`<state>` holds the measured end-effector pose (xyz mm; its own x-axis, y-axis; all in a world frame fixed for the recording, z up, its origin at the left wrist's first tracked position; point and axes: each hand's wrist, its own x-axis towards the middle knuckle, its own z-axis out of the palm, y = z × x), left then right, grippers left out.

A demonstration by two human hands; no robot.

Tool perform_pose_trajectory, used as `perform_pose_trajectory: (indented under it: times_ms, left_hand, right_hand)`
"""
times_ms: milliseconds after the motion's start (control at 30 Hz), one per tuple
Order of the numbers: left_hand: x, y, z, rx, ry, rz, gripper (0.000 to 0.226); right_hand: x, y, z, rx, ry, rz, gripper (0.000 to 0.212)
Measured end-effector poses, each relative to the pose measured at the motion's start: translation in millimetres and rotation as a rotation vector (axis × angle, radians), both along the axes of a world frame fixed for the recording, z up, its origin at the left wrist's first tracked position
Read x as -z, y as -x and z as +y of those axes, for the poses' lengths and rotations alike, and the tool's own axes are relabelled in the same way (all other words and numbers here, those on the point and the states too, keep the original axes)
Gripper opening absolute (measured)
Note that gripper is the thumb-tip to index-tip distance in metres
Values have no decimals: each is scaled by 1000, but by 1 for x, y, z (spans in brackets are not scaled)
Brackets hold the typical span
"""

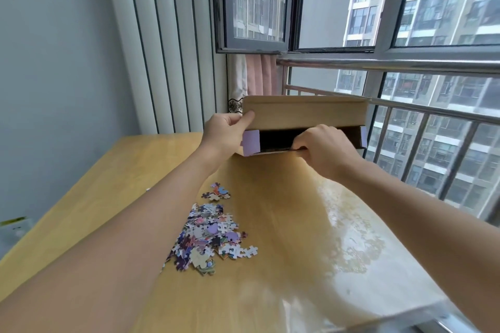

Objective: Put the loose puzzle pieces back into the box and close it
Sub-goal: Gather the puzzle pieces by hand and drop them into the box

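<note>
Gripping one box (305, 113) (lid ajar): left hand (221, 134), right hand (322, 149).

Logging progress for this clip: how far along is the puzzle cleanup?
Early stage. Done: nothing visibly packed; the box's dark interior shows no pieces. In hand: the left hand holds up the lid of the box by its left corner, and the right hand grips the box's front edge. Left: the whole pile of puzzle pieces still lies on the table, then closing the lid.
</note>
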<state>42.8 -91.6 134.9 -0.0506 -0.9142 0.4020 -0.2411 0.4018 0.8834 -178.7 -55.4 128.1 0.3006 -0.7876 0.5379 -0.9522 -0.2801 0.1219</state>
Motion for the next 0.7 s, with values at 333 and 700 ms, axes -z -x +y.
perform_pose_trajectory:
  times_ms: [333,700]
  left_hand:
    - [62,-3,0,157,-174,-220,48]
    - [65,-132,24,-49,-249,-672,28]
  right_hand:
    - [15,-55,12,-163,-359,-164,19]
    - [30,-153,28,-306,-837,-269,71]
